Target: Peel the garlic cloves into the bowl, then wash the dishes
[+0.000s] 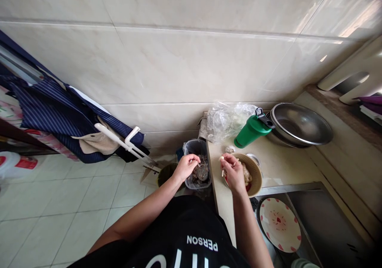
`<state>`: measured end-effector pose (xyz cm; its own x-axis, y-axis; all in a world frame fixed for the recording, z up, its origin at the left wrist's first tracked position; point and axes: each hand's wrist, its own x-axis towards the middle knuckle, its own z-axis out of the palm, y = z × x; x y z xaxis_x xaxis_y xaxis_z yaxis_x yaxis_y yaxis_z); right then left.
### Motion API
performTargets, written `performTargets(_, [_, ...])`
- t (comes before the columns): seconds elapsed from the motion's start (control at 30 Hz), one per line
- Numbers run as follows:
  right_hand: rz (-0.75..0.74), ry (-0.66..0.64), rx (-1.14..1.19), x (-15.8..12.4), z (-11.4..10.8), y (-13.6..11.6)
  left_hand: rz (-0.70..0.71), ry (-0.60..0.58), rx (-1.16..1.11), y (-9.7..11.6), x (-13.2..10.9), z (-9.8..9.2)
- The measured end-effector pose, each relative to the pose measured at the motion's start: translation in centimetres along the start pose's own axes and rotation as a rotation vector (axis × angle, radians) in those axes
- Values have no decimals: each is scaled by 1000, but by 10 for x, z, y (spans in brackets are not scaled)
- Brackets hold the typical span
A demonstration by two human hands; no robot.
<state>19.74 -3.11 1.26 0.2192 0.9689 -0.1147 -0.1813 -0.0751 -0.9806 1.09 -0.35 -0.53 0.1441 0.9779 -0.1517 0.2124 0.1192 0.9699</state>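
Note:
My left hand (187,167) is over the lined trash bin (194,145), its thumb and fingers pinched together; whatever is between them is too small to make out. Dry scraps lie inside the bin. Above the near edge of a beige plastic basket (257,177), my right hand (234,175) pinches a small pale garlic clove (221,158) at its fingertips. Pale pieces (246,175), partly hidden by the hand, sit in the basket. A whole garlic bulb (230,149) rests on the counter just behind it.
A green shaker bottle (252,132) stands beside crumpled clear plastic bags (228,118). Stacked metal bowls (301,124) are by the wall. A heart-patterned plate (280,225) sits at the sink. White poles (119,142) and striped cloth (56,116) are on the left.

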Motion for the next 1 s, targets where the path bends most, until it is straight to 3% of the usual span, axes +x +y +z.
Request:
performTargets(0.2, [-125,218,-766,9,-53,-10,163,59,315,-26,18,8])
performTargets(0.33, [-156,268,-929,13,-64,-3,270,-62,391,-35,30,13])
performTargets(0.4, [-146,312,-816,11,-62,-6,306,-135,413,-37,34,13])
performTargets(0.47, [-87,270,-545,7,-53,-14,315,-155,468,-38,35,13])
performTargets(0.6, [56,-64,67,-2,-18,-27,317,-60,564,-34,33,12])
performTargets(0.7, [165,-285,252,-6,12,-19,290,-31,516,-31,28,8])
performTargets(0.77, [217,-358,318,-5,28,-5,281,-7,471,-28,26,4])
performTargets(0.93, [323,-304,393,3,49,33,350,14,409,-24,23,-8])
performTargets(1.0, [316,-255,366,7,52,44,304,37,331,-24,21,-10])
